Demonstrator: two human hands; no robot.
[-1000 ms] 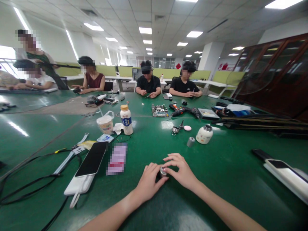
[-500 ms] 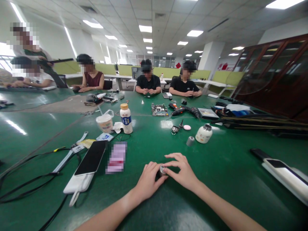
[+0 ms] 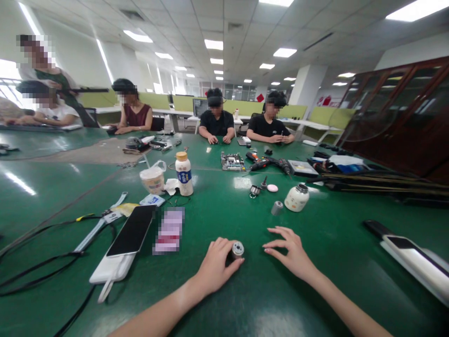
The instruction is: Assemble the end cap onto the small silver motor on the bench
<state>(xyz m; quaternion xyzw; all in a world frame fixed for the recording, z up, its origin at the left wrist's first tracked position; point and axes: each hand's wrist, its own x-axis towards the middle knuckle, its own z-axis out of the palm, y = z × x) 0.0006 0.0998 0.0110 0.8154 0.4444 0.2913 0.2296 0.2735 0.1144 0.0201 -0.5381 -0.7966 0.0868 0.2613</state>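
Observation:
My left hand [image 3: 218, 263] is wrapped around a small grey metal cylinder [image 3: 237, 250] standing on the green table. The cylinder's round top faces up and shows small dark holes; its side is partly hidden by my thumb and fingers. To the right, apart from it, my right hand [image 3: 290, 252] hovers with fingers spread and nothing in them. Beyond the hands stands a second grey cylinder [image 3: 277, 208], beside a white round bottle [image 3: 297, 198] without a lid. Close by lie a pink disc [image 3: 272, 188], a small metal ring-shaped part [image 3: 255, 190] and a dark pointed part [image 3: 264, 183].
On the left lie a phone [image 3: 132, 230], a white power bank [image 3: 111, 267], cables and a lanyard. A drink bottle [image 3: 184, 174] and a plastic cup [image 3: 152, 179] stand behind. Farther back are a circuit board [image 3: 233, 161] and power drills [image 3: 261, 164]. Several people sit around.
My right hand has let go of the cylinder's top and moved away to the right, its fingers spreading. My left hand has stayed on the cylinder, whose top now shows.

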